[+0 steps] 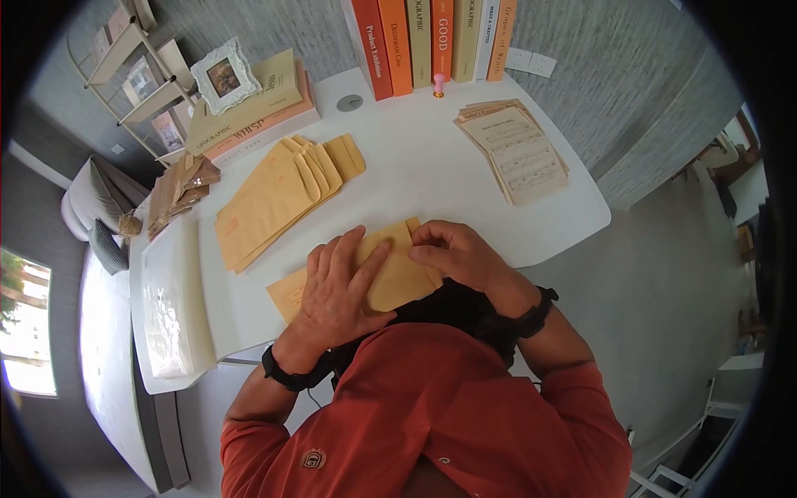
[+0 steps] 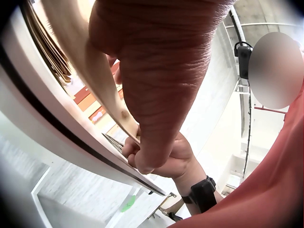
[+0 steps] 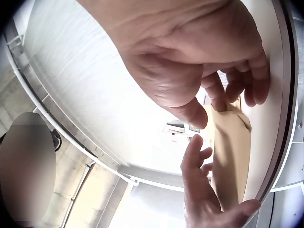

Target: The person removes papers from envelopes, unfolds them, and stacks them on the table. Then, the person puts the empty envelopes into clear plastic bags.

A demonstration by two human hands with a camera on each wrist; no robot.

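A tan paper envelope (image 1: 390, 286) lies at the table's front edge, close to the red shirt. My left hand (image 1: 336, 290) rests on it with fingers spread and fairly straight, covering its middle. At the envelope's right end, my right hand (image 1: 461, 257) has curled fingers and a bent thumb at the flap edge. In the right wrist view, the fingers of the right hand (image 3: 204, 71) reach the opening of the envelope (image 3: 230, 156), where the paper is bent. The left hand (image 2: 156, 95) fills much of the left wrist view and hides part of the envelope.
A fanned stack of tan envelopes (image 1: 270, 199) lies behind the left hand. Sheet music pages (image 1: 519, 158) are at back right, near a pink-handled stamp (image 1: 439, 85). Upright books (image 1: 419, 50), a framed picture (image 1: 224, 76), brown paper packets (image 1: 178, 192) and clear plastic sleeves (image 1: 174, 303) surround the work area.
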